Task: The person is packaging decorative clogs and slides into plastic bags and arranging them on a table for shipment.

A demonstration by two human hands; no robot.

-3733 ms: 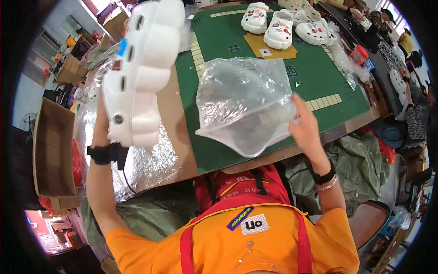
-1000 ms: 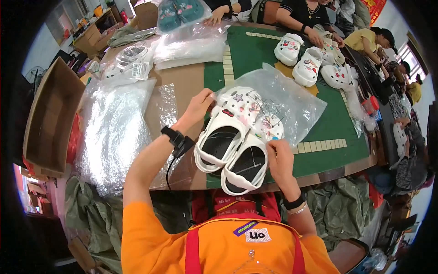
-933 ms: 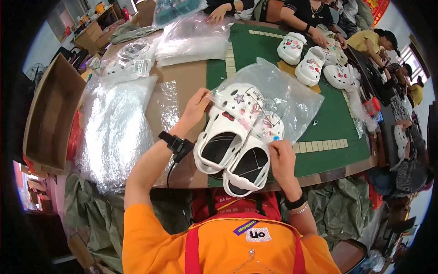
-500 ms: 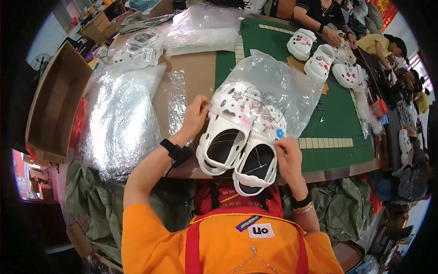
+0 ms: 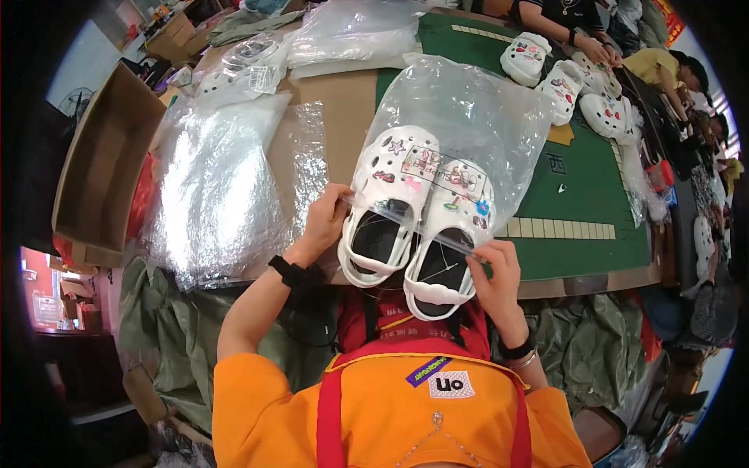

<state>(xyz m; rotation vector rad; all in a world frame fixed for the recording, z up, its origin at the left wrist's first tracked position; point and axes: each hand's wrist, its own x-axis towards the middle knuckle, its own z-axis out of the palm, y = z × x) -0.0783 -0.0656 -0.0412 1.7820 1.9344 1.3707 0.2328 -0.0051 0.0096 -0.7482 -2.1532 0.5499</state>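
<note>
A pair of white clogs (image 5: 409,210) with small coloured charms lies toes-first inside a clear plastic bag (image 5: 468,125), heels sticking out toward me. My left hand (image 5: 324,222) pinches the bag's open edge at the left clog. My right hand (image 5: 495,269) grips the same edge at the right clog's heel. The bag's far end rests on the green mat (image 5: 577,195).
A stack of clear bags (image 5: 214,187) lies to my left on the brown tabletop, beside an open cardboard box (image 5: 101,164). More white clogs (image 5: 562,78) sit on the mat's far side, where other people's hands (image 5: 601,51) work. More bagged items (image 5: 343,35) lie beyond.
The clogs, held up out of the bag earlier, have gone toes-first into it. Over the last second both hands have pulled the bag's edge further over the clogs toward the heels.
</note>
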